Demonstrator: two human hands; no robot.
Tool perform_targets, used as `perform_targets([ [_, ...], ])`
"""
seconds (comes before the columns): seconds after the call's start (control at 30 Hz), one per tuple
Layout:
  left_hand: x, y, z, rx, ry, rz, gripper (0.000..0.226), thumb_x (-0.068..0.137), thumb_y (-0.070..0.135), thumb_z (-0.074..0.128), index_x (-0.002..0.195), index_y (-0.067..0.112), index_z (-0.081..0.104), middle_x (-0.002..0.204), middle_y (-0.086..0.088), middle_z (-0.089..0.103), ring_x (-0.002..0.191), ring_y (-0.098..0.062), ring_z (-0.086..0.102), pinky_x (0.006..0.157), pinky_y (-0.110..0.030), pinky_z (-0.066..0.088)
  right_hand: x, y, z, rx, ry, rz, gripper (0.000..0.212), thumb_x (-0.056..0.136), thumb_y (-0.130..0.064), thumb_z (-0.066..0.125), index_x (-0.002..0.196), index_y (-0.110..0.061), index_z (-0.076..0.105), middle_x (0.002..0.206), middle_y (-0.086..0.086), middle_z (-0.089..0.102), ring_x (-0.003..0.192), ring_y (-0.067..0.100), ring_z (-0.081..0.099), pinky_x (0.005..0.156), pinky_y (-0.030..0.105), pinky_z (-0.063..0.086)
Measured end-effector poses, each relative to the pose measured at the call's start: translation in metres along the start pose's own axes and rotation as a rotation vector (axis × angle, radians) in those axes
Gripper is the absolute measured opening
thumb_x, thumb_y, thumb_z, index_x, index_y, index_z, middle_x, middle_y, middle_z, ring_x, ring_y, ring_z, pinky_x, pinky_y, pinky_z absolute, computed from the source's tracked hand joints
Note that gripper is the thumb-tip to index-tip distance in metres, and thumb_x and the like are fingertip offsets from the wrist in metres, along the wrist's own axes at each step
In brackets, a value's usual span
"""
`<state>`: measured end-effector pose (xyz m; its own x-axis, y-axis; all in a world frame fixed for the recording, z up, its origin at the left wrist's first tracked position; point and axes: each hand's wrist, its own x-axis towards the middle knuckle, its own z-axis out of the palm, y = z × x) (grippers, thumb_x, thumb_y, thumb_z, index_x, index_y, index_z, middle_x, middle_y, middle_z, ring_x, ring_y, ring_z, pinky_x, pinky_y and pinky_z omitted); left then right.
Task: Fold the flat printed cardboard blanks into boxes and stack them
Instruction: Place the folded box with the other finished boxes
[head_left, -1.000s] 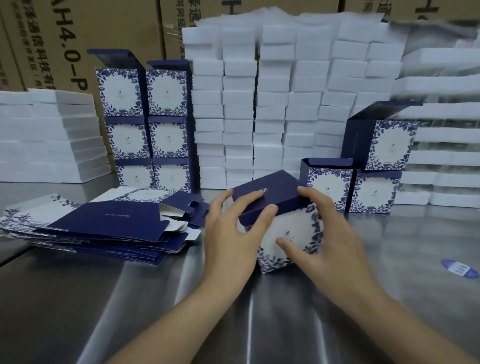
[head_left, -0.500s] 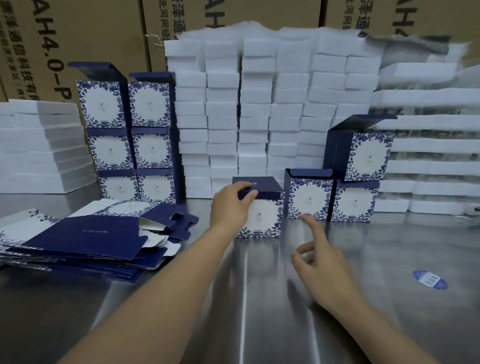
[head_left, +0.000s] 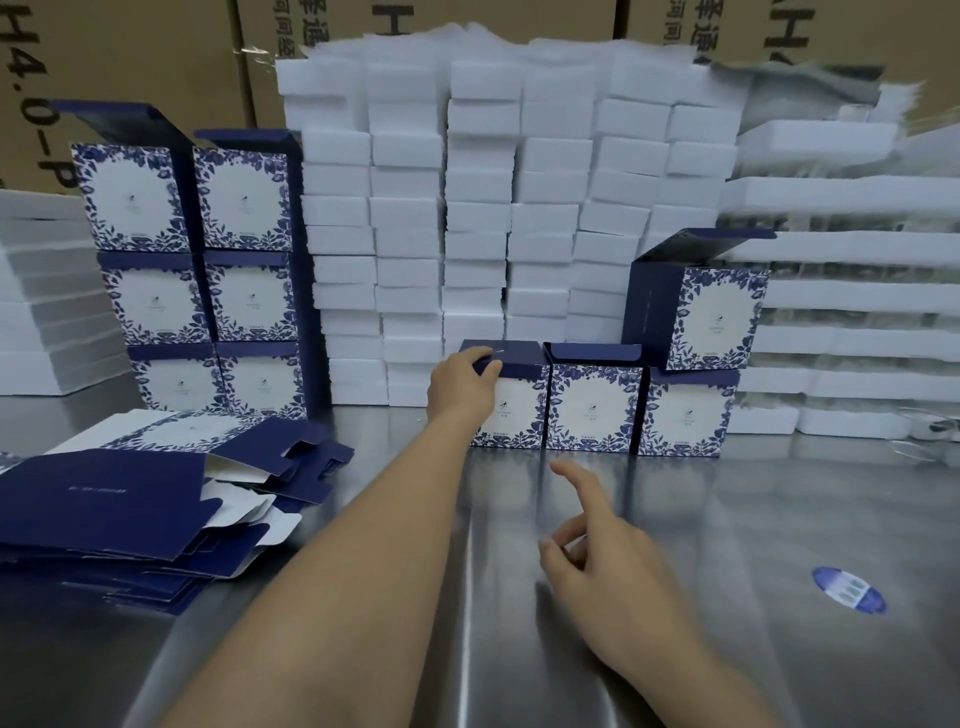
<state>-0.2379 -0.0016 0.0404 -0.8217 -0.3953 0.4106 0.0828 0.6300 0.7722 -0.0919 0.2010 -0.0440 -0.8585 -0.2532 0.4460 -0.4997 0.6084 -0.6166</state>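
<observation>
**Left hand on folded box at end of row**

Folded box (head_left: 511, 402) stands on the steel table (head_left: 727, 545), touching the next box (head_left: 594, 408) in a row of three; a fourth box (head_left: 714, 317) sits on the rightmost one. Left hand (head_left: 462, 387) grips the folded box's top left edge, fingers curled over the navy lid. Right hand (head_left: 605, 566) hovers above the table holding nothing, index finger extended, other fingers loosely curled. Flat blanks (head_left: 119, 499) piled at left, near a two-column stack of finished boxes (head_left: 202, 280). White foam blocks (head_left: 467, 208) stacked behind. Blue sticker (head_left: 849, 590) on table at right
</observation>
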Motion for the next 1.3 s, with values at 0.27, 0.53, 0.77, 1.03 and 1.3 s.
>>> perform_targets([
  [0.27, -0.015, 0.000, -0.005, -0.114, 0.082, 0.040, 0.057, 0.104, 0.036, 0.064, 0.156, 0.039, 0.039, 0.148, -0.007, 0.043, 0.105, -0.021, 0.055, 0.091, -0.033, 0.044, 0.001, 0.001, -0.003, -0.028, -0.034, 0.006, 0.070, 0.092, -0.032, 0.062, 0.147, -0.058, 0.027, 0.095, -0.016, 0.067, 0.089, 0.011, 0.065, 0.084, 0.041, 0.054],
  [0.53, -0.034, -0.027, -0.152, 0.904, 0.016, 0.154, 0.067, 0.097, 0.024, 0.060, 0.157, 0.034, 0.031, 0.149, -0.014, 0.046, 0.138, -0.039, 0.040, 0.100, -0.054, 0.046, 0.001, 0.000, -0.003, -0.065, -0.046, 0.013, 0.069, 0.091, -0.033, 0.064, 0.145, -0.058, 0.029, 0.094, -0.018, 0.066, 0.086, 0.010, 0.065, 0.079, 0.038, 0.054],
  [0.77, -0.064, -0.054, -0.255, 1.000, -0.328, -0.567, 0.116, 0.077, 0.085, 0.067, 0.167, 0.034, 0.016, 0.176, -0.007, 0.011, 0.161, -0.043, 0.002, 0.122, -0.073, 0.012, -0.004, -0.003, -0.011, -0.081, -0.077, 0.052, 0.060, 0.095, -0.032, 0.066, 0.142, -0.054, 0.036, 0.098, -0.018, 0.065, 0.089, 0.005, 0.064, 0.077, 0.035, 0.049],
  [1.03, -0.090, -0.073, -0.271, 0.901, -0.301, -0.589, 0.092, 0.089, 0.061, 0.071, 0.160, 0.015, 0.036, 0.160, -0.012, 0.044, 0.144, -0.035, 0.045, 0.114, -0.043, 0.043, -0.005, 0.001, -0.008, -0.074, -0.079, -0.007, 0.056, 0.095, -0.028, 0.069, 0.139, -0.049, 0.043, 0.094, -0.023, 0.064, 0.087, -0.002, 0.062, 0.075, 0.032, 0.046],
  [1.3, -0.095, -0.065, -0.273, 0.834, -0.215, -0.592, 0.084, 0.105, 0.053, 0.046, 0.169, 0.017, 0.005, 0.175, -0.015, 0.013, 0.160, -0.040, 0.017, 0.128, -0.054, 0.021, 0.002, 0.008, -0.003, -0.085, -0.076, -0.024, 0.054, 0.093, -0.030, 0.070, 0.134, -0.053, 0.044, 0.092, -0.022, 0.064, 0.088, 0.003, 0.061, 0.067, 0.016, 0.037],
])
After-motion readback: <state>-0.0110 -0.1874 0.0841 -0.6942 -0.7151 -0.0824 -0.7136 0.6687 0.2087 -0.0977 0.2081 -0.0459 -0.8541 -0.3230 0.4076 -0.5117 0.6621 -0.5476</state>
